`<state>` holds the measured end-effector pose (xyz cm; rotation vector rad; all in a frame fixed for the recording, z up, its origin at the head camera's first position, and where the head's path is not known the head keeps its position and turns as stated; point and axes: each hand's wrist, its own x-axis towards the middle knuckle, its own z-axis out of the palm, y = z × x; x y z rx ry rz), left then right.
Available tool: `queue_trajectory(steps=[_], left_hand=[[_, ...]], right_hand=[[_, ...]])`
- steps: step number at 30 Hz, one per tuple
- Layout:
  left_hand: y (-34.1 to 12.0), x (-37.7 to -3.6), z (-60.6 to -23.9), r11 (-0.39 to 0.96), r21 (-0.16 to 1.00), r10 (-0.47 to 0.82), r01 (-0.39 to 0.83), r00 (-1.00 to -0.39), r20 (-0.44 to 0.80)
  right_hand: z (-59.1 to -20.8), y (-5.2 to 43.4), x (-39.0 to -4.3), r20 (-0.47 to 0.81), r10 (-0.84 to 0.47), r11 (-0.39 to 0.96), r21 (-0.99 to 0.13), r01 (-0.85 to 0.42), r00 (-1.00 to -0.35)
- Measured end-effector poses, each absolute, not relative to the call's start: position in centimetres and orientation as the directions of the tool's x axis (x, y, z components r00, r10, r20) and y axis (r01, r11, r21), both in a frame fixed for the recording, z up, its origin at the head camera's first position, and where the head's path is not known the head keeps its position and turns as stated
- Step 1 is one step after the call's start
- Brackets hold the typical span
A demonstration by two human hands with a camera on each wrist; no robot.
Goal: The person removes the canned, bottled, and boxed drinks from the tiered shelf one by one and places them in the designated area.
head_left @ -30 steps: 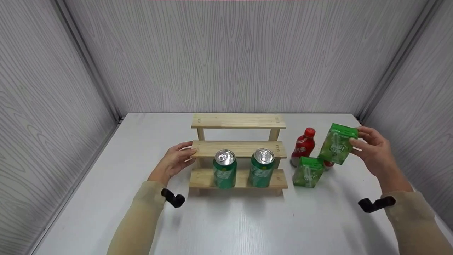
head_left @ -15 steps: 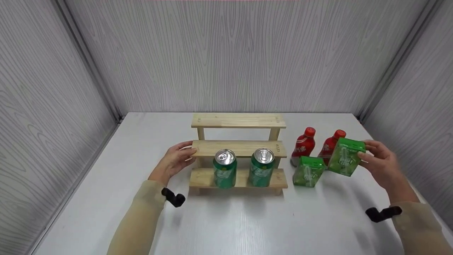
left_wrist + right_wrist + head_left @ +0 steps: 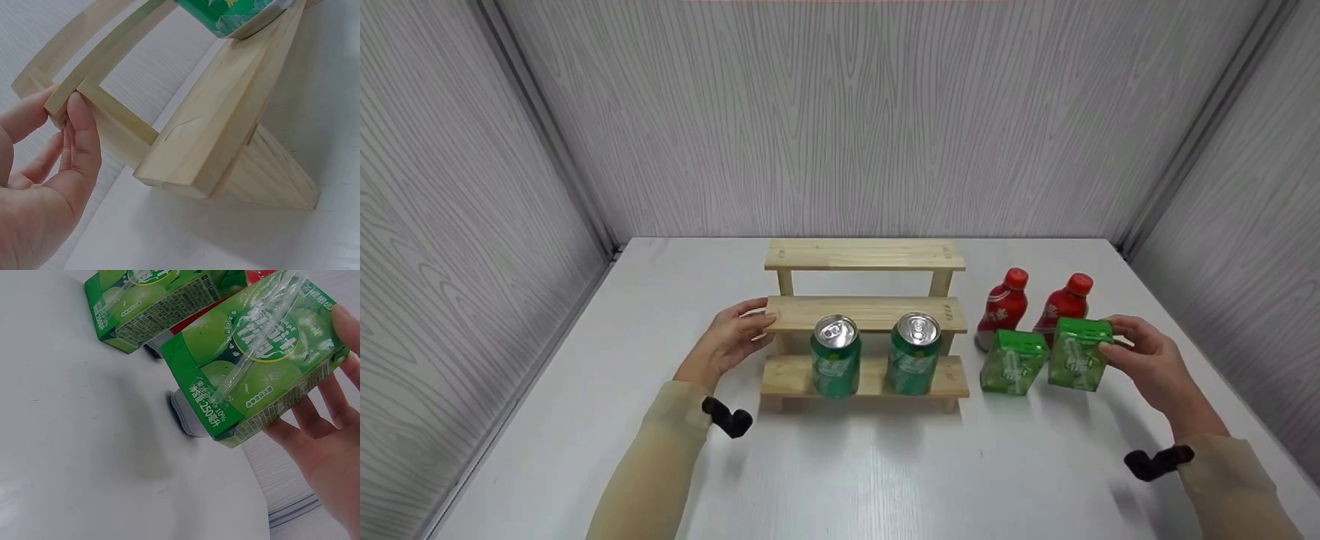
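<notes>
On the white table [image 3: 847,465], seen from the head camera, a three-step wooden rack [image 3: 864,255] stands at centre, with two green soda cans [image 3: 835,366] upright side by side on its lowest step. The left hand [image 3: 729,341] holds the left end of the middle step, fingers curled round the board's edge. To the right of the rack stand two red bottles [image 3: 1003,307], and in front of them a green juice carton [image 3: 1012,362] sits on the table. The right hand [image 3: 1144,361] grips a second green juice carton [image 3: 1078,354] just beside the first, thumb and fingers clamped on its far side; whether its base touches the table cannot be told here.

From the left wrist camera, the fingers [image 3: 84,132] press against the end of the middle step, with the thumb on the opposite face. The bottom of a can shows on the lowest step.

From the right wrist camera, the held carton [image 3: 259,349] is tilted, its base raised off the table, fingers [image 3: 315,410] wrapped beneath it. The other carton [image 3: 152,301] lies close beyond, with a gap between them.
</notes>
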<state>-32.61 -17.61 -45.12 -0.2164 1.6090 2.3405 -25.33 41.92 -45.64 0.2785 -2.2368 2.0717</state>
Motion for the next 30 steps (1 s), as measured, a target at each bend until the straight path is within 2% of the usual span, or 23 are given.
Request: queue_trajectory(steps=[7,25,30], left_hand=[[-17.6,-32.6,-45.2,-0.332,0.884,0.152,-0.33,-0.943,-0.295],[-17.4,-32.7,-45.1,-0.347,0.874,0.157,-0.34,-0.94,-0.304],[-17.5,-32.7,-45.1,-0.342,0.875,0.146,-0.342,-0.939,-0.31]], right_hand=[[-46.5,41.7,-25.4,0.186,-0.139,0.035,-0.981,-0.192,-0.973],[-48.4,42.3,-25.4,0.136,-0.165,-0.071,-0.99,-0.126,-0.977],[-48.2,42.6,-25.7,0.124,-0.194,-0.05,-0.992,-0.116,-0.973]])
